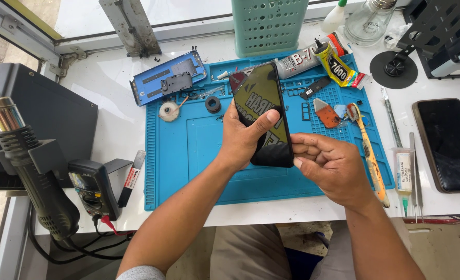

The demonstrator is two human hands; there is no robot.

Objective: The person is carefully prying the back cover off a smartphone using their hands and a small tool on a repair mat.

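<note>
I am seeing the left hand (243,140) wrapping a closed grip around a black smartphone (263,111), thumb lying across the screen, holding it tilted above the blue repair mat (188,150). The right hand (331,168) is pinching the phone's lower right edge with its fingertips. A yellow toothbrush (369,153) is lying just right of it on the white surface (111,93)

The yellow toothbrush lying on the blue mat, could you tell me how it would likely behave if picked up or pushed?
The yellow toothbrush looks slim and plastic, so probably light and fairly stiff. It lies flat across the blue mat's right edge, so it would likely slide or pivot rather than roll. Its smooth handle may be slightly slippery.
</note>
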